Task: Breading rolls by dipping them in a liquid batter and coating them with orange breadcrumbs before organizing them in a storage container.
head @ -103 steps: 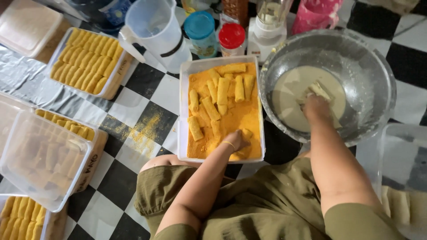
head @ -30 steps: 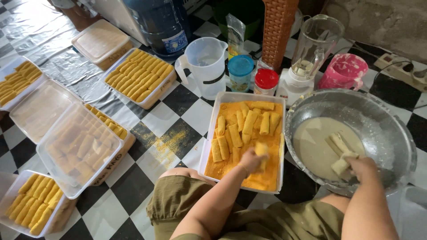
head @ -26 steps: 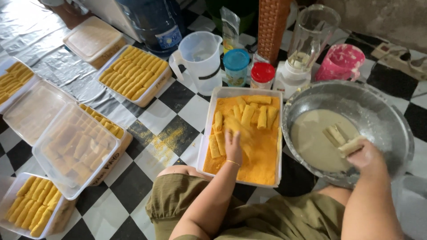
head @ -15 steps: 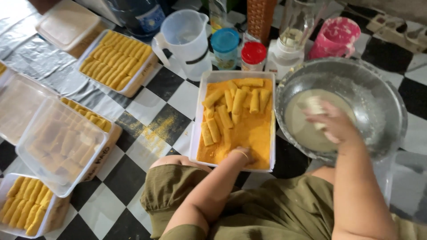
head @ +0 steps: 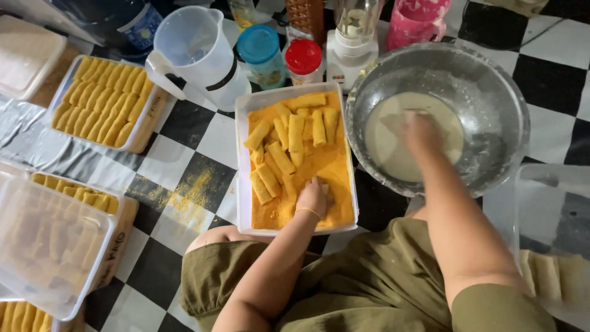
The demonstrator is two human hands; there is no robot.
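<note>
A white tray (head: 241,184) of orange breadcrumbs sits on the checkered floor in front of my knees. Several crumb-coated rolls (head: 295,132) lie in its far half. My left hand (head: 312,198) rests in the crumbs at the tray's near end, fingers curled over a pale roll. To the right stands a metal bowl (head: 491,92) holding pale batter (head: 387,147). My right hand (head: 421,132) is down in the batter and blurred, so what it grips is unclear.
Behind the tray stand a clear jug (head: 196,52), a blue-lidded jar (head: 261,52), a red-lidded jar (head: 304,60), a blender (head: 353,37) and a pink cup (head: 415,21). A box of coated rolls (head: 101,107) and lidded plastic boxes (head: 49,246) lie left. A clear container (head: 553,270) of pale rolls sits right.
My left hand came from the tray's middle to its near end. My right hand went from the bowl's near rim into the batter. The view shifted a little.
</note>
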